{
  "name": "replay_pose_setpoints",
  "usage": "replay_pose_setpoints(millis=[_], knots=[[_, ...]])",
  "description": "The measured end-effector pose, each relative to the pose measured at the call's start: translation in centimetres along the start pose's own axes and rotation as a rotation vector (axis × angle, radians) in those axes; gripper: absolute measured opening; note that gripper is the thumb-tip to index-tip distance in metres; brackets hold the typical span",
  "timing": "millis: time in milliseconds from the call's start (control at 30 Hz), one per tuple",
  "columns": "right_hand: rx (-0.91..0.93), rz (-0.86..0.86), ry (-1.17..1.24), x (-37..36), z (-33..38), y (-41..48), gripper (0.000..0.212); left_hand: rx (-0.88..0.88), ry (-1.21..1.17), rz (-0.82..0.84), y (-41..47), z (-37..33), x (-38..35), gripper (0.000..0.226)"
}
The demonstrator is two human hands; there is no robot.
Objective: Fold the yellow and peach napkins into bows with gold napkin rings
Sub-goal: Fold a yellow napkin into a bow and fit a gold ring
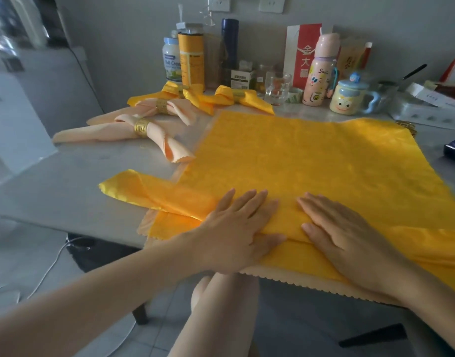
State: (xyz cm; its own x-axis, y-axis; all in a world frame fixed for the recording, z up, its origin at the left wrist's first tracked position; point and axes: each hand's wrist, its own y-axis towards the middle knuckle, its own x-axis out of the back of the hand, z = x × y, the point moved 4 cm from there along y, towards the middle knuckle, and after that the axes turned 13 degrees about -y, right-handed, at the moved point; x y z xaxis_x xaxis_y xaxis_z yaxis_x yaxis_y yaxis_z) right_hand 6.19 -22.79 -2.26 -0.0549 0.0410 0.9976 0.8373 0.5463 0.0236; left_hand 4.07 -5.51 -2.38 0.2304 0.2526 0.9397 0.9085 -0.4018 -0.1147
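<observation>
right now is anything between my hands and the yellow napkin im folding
No, nothing visible stands in the way. The left hand and right hand both rest flat, with straight fingers, directly on the folded near edge of the yellow napkin.

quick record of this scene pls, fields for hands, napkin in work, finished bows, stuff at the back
hands: left hand and right hand pressed flat, side by side, on the near fold
in work: yellow napkin spread on the table, near edge folded over, peach napkin underneath
finished: two peach bows at far left, two yellow bows behind them; gold ring on the nearest
back of table: pink bottle, smiley mug, glass
</observation>
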Motion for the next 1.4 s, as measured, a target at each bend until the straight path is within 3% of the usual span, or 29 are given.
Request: replay_pose_setpoints(millis=[133, 233, 433, 500, 567, 633, 733, 833, 900, 1000, 1133, 1267, 1400], knots=[[0.001, 0.034, -0.008, 0.1, 0.3, -0.1, 0.071, 0.124, -0.007, -0.011, -3.5, 5.0, 1.1, 0.077], [-0.008, 0.058, -0.005, 0.3, 0.3, -0.1, 0.069, 0.212, -0.007, -0.049, -6.0, 8.9, 2.0, 0.095], [0.004, 0.066, -0.011, 0.2, 0.3, -0.1, 0.069, 0.369, -0.074, -0.195, -8.9, 13.2, 2.9, 0.097], [0.002, 0.066, -0.014, 0.1, 0.2, -0.1, 0.071, 0.463, -0.126, -0.288, -8.3, 11.7, 5.0, 0.083], [0.01, 0.067, -0.018, 0.3, 0.4, 0.0, 0.074, 0.39, -0.077, -0.507, -6.9, 8.8, 7.5, 0.068], [0.005, 0.07, -0.014, 0.4, 0.5, 0.1, 0.068, 0.146, -0.097, -0.586, -4.9, 5.0, 8.2, 0.061], [-0.037, 0.09, -0.007, 0.5, 0.6, 0.3, 0.059, -0.015, -0.211, -0.29, -0.9, 0.8, 5.8, 0.048], [-0.037, 0.047, -0.019, 0.2, 0.4, 0.4, 0.082, -0.038, -0.174, -0.074, 2.1, -1.4, 3.6, 0.046], [-0.033, 0.029, -0.031, 0.1, 0.5, 0.3, 0.089, -0.03, -0.171, -0.028, 3.1, -1.5, 3.0, 0.046], [-0.042, 0.018, 0.042, 0.4, 0.2, 0.0, 0.062, 0.052, -0.262, 0.053, 4.2, -1.3, 3.0, 0.045], [-0.082, 0.04, 0.228, 1.6, -1.5, -0.3, 0.049, 0.126, -0.192, 0.162, 5.1, -0.5, 3.6, 0.056], [-0.218, 0.218, 0.285, 2.8, -5.8, -1.3, 0.032, 0.083, -0.151, 0.162, 5.5, -0.5, 3.8, 0.046], [-0.178, 0.384, 0.243, 3.7, -8.2, -1.9, 0.031, 0.019, -0.153, 0.162, 5.9, -0.3, 4.2, 0.034]])
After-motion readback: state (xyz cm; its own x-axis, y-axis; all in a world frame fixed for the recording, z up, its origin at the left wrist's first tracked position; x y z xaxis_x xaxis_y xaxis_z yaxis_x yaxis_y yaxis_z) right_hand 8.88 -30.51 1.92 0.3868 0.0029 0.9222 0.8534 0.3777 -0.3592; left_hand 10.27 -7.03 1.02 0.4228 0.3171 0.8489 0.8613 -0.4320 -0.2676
